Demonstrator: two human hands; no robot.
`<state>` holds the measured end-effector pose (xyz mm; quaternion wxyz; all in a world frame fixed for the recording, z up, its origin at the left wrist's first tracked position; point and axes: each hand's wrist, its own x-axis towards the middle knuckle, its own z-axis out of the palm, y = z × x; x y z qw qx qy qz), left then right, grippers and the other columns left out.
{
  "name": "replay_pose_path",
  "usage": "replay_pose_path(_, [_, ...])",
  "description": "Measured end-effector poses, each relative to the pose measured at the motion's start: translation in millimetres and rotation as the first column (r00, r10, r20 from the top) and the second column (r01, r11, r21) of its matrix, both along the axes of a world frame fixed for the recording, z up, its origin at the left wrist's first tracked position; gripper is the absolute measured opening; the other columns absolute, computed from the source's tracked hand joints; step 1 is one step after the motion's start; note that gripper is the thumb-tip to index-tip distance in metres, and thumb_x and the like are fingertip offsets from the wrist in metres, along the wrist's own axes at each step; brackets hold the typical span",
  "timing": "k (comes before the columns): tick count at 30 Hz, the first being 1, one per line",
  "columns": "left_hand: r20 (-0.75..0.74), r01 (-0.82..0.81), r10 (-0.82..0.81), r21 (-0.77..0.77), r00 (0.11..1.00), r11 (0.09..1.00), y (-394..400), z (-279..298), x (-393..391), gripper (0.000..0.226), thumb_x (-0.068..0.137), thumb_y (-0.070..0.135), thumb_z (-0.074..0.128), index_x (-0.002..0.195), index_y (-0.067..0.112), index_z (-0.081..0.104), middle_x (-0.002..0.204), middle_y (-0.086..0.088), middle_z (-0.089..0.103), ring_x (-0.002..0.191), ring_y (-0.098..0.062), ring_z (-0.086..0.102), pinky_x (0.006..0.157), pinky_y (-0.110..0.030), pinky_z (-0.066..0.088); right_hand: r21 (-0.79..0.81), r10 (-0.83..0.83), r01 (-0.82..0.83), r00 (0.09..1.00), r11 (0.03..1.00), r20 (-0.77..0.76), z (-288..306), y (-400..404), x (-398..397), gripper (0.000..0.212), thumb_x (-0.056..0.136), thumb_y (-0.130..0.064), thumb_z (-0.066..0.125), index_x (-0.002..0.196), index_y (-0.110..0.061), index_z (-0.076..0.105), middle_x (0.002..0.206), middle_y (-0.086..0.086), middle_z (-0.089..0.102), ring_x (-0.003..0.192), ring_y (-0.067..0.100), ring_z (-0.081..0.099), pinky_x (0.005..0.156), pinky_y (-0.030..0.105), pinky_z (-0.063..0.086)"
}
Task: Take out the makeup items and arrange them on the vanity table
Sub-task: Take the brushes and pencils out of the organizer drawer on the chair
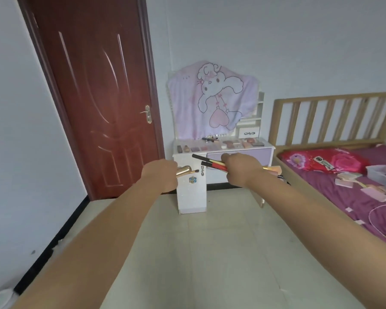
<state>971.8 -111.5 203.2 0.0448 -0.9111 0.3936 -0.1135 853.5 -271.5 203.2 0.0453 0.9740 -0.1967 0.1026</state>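
Across the pale tiled floor (210,253), a small white vanity table (221,150) with a lilac drawer front stands against the grey wall, between a dark red-brown panelled wooden door (94,97) and a slatted light-wood bed frame (334,117). A soft pink cloth printed with a cartoon rabbit (212,101) hangs over the vanity's mirror. Along the tabletop lies a row of small makeup items (221,143), flat palettes and little bottles side by side, too small to tell apart. A narrow white glittery cabinet (192,197) stands on the floor in front of the vanity's left part, partly covering it.

Both bare arms reach forward in front of the vanity, well short of it. The left hand (159,175) is curled round a gold metallic tube (184,170) and a thin brush with a dark tip (193,172), both jutting out to the right of the fist. The right hand (243,168) grips a bundle of long slim brushes with black, red and gold handles (210,162), their dark ends pointing up and left beyond the fingers, while a peach-coloured fluffy head (275,169) sticks out on the other side.

On the bed, a purple sheet (343,197) carries a red flowered pillow (325,159), a clear plastic box (381,175) and scattered pink flat compacts (352,184), well apart from both hands.
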Motion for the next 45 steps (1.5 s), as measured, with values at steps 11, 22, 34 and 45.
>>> replay_pose_path(11, [-0.118, 0.017, -0.012, 0.042, 0.993, 0.999, -158, -39, 238, 0.023, 0.084, 0.011, 0.044, 0.106, 0.014, 0.051, 0.107, -0.006, 0.057, 0.093, -0.024, 0.057, 0.067, -0.029, 0.040, 0.040, 0.011, -0.007, 0.997, 0.999, -0.083, -22, -181, 228, 0.021, 0.076, 0.000, 0.047, 0.093, -0.011, 0.046, 0.086, 0.009, 0.056, 0.086, 0.031, 0.054, 0.060, 0.027, 0.033])
replay_pose_path(22, [-0.076, -0.054, 0.057, 0.038, 0.995, 0.998, -320, -26, 487, 0.023, 0.088, 0.011, 0.040, 0.110, 0.012, 0.047, 0.105, -0.004, 0.058, 0.080, -0.020, 0.052, 0.061, -0.027, 0.037, 0.098, 0.017, -0.008, 0.996, 0.995, -0.092, -15, -354, 472, 0.030, 0.077, -0.005, 0.050, 0.107, -0.006, 0.049, 0.100, 0.014, 0.057, 0.091, 0.031, 0.055, 0.064, 0.029, 0.038])
replay_pose_path(34, [-0.217, 0.048, -0.039, 0.036, 0.975, 0.998, -524, -70, 766, 0.024, 0.085, 0.009, 0.041, 0.107, 0.011, 0.050, 0.104, -0.006, 0.056, 0.081, -0.020, 0.049, 0.065, -0.027, 0.037, 0.154, -0.190, 0.212, 0.970, 0.965, -0.150, -69, -556, 692, 0.017, 0.076, -0.004, 0.048, 0.086, -0.015, 0.041, 0.066, -0.004, 0.037, 0.069, 0.021, 0.044, 0.046, 0.023, 0.025])
replay_pose_path(45, [-0.606, -0.029, -0.006, -0.047, 0.795, 0.999, -720, -187, 879, 0.032, 0.087, 0.010, 0.044, 0.118, 0.005, 0.044, 0.120, -0.012, 0.051, 0.110, -0.026, 0.049, 0.080, -0.028, 0.039, 0.364, -0.242, 0.329, 0.934, 0.872, -0.264, -150, -739, 838, 0.018, 0.081, -0.014, 0.057, 0.073, -0.012, 0.040, 0.075, 0.003, 0.047, 0.077, 0.022, 0.047, 0.052, 0.022, 0.030])
